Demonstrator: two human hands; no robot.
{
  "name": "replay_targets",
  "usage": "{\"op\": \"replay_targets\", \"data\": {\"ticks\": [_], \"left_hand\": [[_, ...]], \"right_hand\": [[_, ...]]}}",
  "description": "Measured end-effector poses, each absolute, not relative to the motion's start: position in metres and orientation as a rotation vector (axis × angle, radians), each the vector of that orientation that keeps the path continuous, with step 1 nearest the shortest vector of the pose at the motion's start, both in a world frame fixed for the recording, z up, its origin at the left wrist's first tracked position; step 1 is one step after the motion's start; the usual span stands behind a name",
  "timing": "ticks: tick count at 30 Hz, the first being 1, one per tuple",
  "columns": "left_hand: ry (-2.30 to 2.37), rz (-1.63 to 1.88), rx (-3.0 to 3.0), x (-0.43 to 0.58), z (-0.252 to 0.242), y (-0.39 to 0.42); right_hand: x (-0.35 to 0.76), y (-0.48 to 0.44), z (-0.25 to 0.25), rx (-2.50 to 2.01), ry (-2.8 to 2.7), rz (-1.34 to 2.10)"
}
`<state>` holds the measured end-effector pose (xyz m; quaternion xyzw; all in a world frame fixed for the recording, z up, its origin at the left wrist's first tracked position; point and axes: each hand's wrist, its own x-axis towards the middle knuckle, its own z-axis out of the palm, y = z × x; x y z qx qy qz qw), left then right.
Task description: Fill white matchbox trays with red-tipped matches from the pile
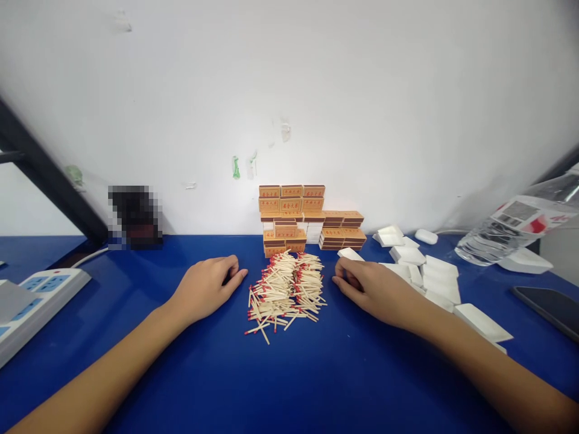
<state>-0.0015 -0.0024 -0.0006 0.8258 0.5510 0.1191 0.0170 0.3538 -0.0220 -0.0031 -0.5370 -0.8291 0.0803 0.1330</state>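
I see my left hand (205, 290) and right hand (377, 290) resting empty, fingers loosely curled, each beside the loose matches (286, 288); stacked matchboxes (312, 218) stand behind; white inner trays (436, 274) lie unfilled at right.

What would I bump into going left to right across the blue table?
White plastic power strip, left hand, pile of red-tipped wooden matches, right hand, heap of white paper box trays, flat black phone.

pixelated block (136, 217) beyond left hand (205, 289): unreadable. bottle (511, 232) and phone (549, 308) (right of right hand (375, 289)) cropped at edge; print on matchboxes (292, 205) too small.
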Motion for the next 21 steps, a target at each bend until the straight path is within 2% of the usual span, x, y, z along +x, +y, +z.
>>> {"op": "replay_targets", "data": {"ticks": [21], "left_hand": [[1.711, 0.361, 2.56, -0.0012, -0.0014, -0.0026]], "right_hand": [[0.3538, -0.0225, -0.0064, -1.54, -2.395, 0.207]]}}
